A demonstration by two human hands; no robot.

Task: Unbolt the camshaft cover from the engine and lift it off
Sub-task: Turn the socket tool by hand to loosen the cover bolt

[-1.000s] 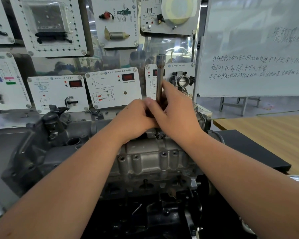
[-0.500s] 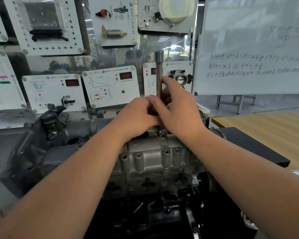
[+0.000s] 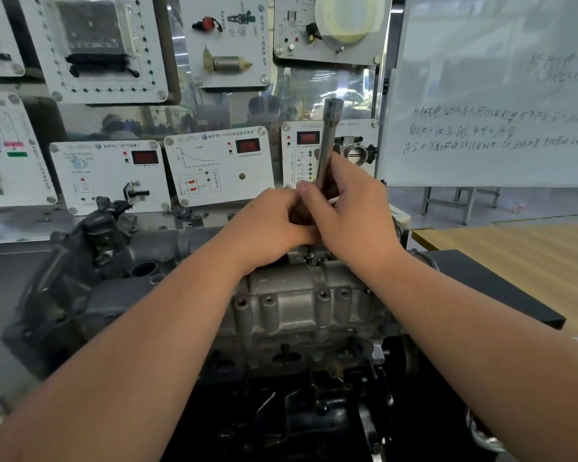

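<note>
Socket wrench (image 3: 326, 145) upright, slightly tilted

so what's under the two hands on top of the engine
The lower end of the long steel socket wrench gripped by left hand and right hand, above the grey cast-metal camshaft cover. Its tip is hidden.

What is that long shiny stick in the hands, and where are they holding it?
A long silver metal socket tool, upright. Both the right hand and left hand grip its lower end.

The socket wrench (image 3: 327, 145) now leans slightly right, its right hand (image 3: 354, 211) grip shifted.
</note>
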